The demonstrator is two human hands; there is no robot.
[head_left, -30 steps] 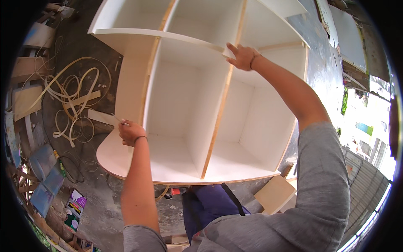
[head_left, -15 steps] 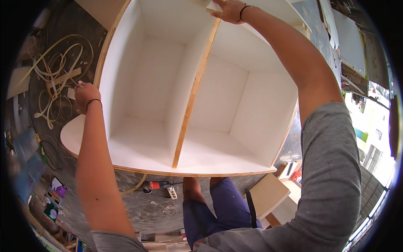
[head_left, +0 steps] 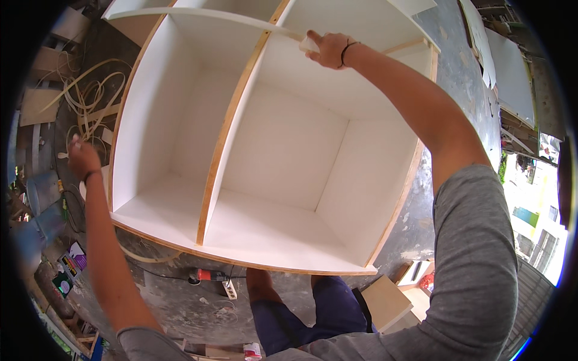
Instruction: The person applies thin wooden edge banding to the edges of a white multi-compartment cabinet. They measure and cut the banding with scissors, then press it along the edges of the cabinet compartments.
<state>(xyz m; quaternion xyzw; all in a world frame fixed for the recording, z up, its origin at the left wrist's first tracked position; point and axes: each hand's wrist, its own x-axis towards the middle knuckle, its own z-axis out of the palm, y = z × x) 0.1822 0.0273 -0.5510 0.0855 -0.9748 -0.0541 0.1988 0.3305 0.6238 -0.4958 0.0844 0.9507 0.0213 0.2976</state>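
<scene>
Right hand (head_left: 328, 50), clamped on a small pale block (head_left: 305, 46) at the shelf edge (head_left: 241, 20) of the white cabinet (head_left: 283, 144); left hand (head_left: 84, 159), grip indiscernible, left of it; coiled edging strips (head_left: 86, 107) on the floor (head_left: 174, 301) beyond

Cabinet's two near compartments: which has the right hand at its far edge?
The right compartment: the right hand is at its far edge, right of the divider; the left compartment has no hand there.

One left hand (head_left: 84, 159) and one right hand (head_left: 331, 49) show, with two dark wristbands (head_left: 344, 54), two grey sleeves (head_left: 475, 240), one pale block (head_left: 304, 46), one white cabinet (head_left: 289, 144), one divider (head_left: 233, 126) between two near compartments (head_left: 174, 120), one red power tool (head_left: 211, 275) and one power strip (head_left: 229, 290).
</scene>
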